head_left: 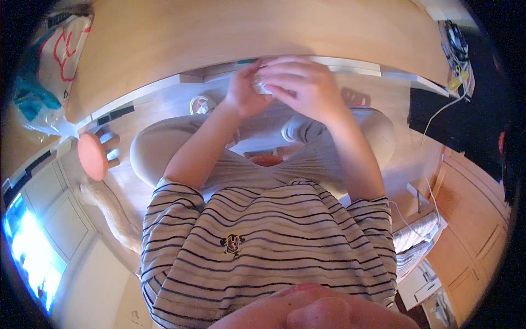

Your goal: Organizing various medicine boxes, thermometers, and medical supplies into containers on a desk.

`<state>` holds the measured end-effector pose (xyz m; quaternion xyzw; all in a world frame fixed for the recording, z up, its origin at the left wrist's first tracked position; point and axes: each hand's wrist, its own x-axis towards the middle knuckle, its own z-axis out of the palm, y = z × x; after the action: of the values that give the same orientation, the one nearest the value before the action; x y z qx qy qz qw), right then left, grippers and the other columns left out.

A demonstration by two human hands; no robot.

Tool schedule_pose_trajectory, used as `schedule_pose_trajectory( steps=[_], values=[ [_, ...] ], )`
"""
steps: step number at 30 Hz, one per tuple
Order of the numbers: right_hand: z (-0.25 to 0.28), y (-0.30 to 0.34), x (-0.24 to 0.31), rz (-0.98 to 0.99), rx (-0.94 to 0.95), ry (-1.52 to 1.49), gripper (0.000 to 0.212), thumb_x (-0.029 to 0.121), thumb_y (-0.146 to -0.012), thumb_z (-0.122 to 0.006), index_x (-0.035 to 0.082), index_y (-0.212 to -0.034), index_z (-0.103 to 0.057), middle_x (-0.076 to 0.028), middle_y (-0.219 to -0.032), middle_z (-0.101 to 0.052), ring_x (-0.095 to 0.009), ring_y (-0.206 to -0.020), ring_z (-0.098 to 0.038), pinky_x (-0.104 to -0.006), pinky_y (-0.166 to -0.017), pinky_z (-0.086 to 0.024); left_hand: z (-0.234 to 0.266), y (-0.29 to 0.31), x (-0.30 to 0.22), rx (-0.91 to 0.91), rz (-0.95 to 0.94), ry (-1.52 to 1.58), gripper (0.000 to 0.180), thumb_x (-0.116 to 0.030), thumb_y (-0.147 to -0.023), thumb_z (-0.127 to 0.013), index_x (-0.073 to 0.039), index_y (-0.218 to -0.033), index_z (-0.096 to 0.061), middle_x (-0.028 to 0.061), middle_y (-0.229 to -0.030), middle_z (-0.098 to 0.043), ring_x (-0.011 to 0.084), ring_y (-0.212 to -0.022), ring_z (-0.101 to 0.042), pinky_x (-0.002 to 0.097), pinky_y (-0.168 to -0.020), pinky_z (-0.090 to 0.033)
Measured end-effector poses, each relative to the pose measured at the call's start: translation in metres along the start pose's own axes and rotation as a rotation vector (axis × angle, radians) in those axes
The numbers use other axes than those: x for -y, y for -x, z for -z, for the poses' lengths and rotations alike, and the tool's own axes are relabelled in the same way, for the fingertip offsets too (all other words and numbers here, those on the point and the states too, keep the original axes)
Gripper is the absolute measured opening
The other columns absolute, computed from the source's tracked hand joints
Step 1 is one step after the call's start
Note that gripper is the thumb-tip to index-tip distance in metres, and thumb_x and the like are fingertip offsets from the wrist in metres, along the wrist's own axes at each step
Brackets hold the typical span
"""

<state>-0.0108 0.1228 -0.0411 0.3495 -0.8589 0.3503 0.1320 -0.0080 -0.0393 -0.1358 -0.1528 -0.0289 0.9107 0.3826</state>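
Observation:
My left hand (245, 92) is at the near edge of the wooden table, its fingers curled round a small whitish, partly see-through thing (261, 84). It looks like crumpled plastic, but its kind cannot be made out. From the right, my right hand (304, 85) reaches over it, fingers bent and slightly smeared by motion. Its fingertips meet the whitish thing and the left fingers, which hide much of it. Both hands are above my lap.
The wooden tabletop (263, 30) spans the far side. A clear bag with teal and white contents (46, 82) lies at the left. An orange stool (93, 156) stands below it. Bundled cables (457, 60) lie at the far right, and a pale cord hangs down there.

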Motion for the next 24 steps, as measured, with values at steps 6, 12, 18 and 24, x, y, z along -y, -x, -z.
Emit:
schedule_pose_trajectory(
  steps=[6,12,18,24],
  values=[
    [0.060,0.037,-0.032,-0.473,-0.590,-0.097,0.009,0.010,-0.084,-0.064,0.004,-0.081,-0.069,-0.001,-0.068,-0.064,-0.004,-0.060,-0.054,-0.0184,-0.054,-0.043,0.014,0.009,0.006,-0.033,0.016,0.067,0.059,-0.023,-0.089,-0.034,0.016,-0.132,-0.026,0.0324,-0.135,-0.036,0.0432,-0.127,-0.036,0.0479,-0.107,-0.030],
    [0.087,0.047,-0.054,-0.618,-0.699,-0.322,0.013,0.007,-0.088,-0.060,-0.001,-0.092,-0.069,0.001,-0.065,-0.057,-0.001,-0.059,-0.046,-0.0156,-0.053,-0.034,0.062,0.034,0.002,-0.365,-0.068,0.006,0.059,-0.023,-0.086,-0.036,0.014,-0.133,-0.028,0.0307,-0.135,-0.037,0.0433,-0.128,-0.035,0.0476,-0.108,-0.029],
    [0.087,0.050,-0.059,-0.615,-0.611,-0.259,0.019,0.017,-0.089,-0.058,0.001,-0.091,-0.069,-0.002,-0.067,-0.062,-0.005,-0.061,-0.054,-0.0176,-0.055,-0.040,0.114,0.013,0.006,-0.422,-0.081,-0.030,0.053,-0.021,-0.087,-0.036,0.013,-0.128,-0.034,0.0290,-0.127,-0.045,0.0423,-0.121,-0.042,0.0483,-0.102,-0.037],
    [0.098,0.044,-0.045,-0.596,-0.640,-0.213,0.009,0.005,-0.085,-0.060,-0.001,-0.082,-0.068,0.002,-0.062,-0.058,-0.001,-0.057,-0.048,-0.0164,-0.052,-0.035,0.155,-0.010,0.003,-0.702,-0.317,-0.109,0.054,-0.024,-0.089,-0.035,0.014,-0.127,-0.035,0.0252,-0.120,-0.050,0.0362,-0.114,-0.049,0.0474,-0.101,-0.036]
  ],
)
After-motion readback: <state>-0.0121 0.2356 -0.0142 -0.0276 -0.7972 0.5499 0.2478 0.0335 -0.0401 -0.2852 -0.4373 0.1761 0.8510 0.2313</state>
